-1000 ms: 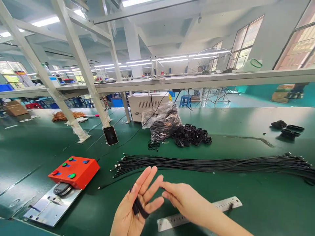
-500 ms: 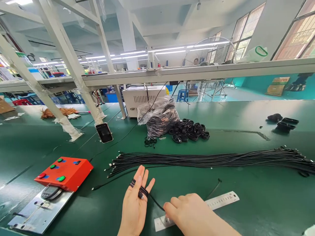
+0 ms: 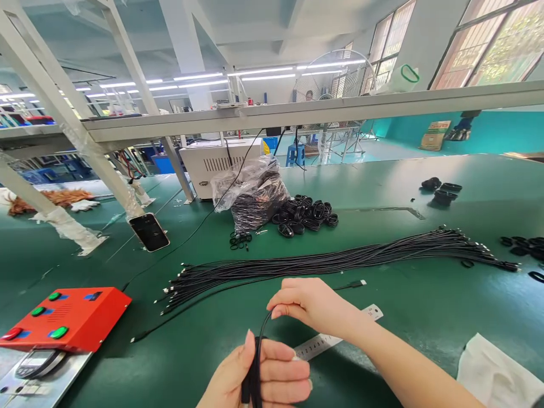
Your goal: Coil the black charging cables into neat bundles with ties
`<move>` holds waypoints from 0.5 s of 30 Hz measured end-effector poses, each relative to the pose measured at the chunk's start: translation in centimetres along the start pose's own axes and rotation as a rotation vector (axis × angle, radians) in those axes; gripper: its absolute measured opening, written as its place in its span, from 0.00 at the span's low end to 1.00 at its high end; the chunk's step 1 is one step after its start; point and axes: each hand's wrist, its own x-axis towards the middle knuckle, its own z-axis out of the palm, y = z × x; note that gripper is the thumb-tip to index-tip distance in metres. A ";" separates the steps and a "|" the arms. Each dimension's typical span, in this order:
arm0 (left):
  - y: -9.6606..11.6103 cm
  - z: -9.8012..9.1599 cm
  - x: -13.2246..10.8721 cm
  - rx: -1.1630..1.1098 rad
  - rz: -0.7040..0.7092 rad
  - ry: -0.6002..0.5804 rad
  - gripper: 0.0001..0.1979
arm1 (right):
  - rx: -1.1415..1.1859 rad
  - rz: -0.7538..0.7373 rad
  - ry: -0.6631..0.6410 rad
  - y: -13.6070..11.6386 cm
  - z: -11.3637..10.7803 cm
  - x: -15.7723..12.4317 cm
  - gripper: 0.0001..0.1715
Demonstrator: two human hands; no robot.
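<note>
My left hand (image 3: 266, 374) is at the bottom centre, its fingers curled round a small coil of black cable (image 3: 255, 368). The cable runs up from that coil in a curve to my right hand (image 3: 312, 303), which pinches it just above and to the right. A loose cable end with a plug (image 3: 356, 283) lies on the green table beyond my right hand. A long bundle of black cables (image 3: 331, 262) stretches across the table behind both hands.
A metal ruler (image 3: 335, 334) lies under my right wrist. A red button box (image 3: 63, 317) sits at the left, with a gauge on a metal plate (image 3: 36, 365) in front of it. Further back stand a phone (image 3: 149, 232), a plastic bag (image 3: 250, 195), coiled cables (image 3: 304, 214) and a white unit (image 3: 212, 164). White cloth (image 3: 497, 371) lies lower right.
My left hand has closed from flat, spread fingers to a grip round the coil. My right hand has risen from the ruler and now pinches the cable above it. The view has shifted right.
</note>
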 end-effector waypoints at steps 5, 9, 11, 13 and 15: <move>0.0 -2.6 0.1 -0.034 0.219 -0.041 0.15 | -0.008 0.124 0.005 0.1 2.3 -2.4 0.15; 0.8 -3.7 1.4 -0.040 0.388 -0.091 0.24 | -0.230 0.249 0.052 -0.2 4.7 -4.8 0.09; 1.2 -3.2 2.1 -0.024 0.412 -0.032 0.28 | -0.324 0.221 0.078 -0.3 5.7 -5.8 0.10; 1.4 -2.4 2.9 0.004 0.455 0.044 0.30 | -0.374 0.147 0.082 -0.6 6.4 -6.5 0.10; 1.3 -1.9 3.5 0.036 0.503 0.122 0.30 | -0.406 0.091 0.067 -1.0 6.9 -6.9 0.10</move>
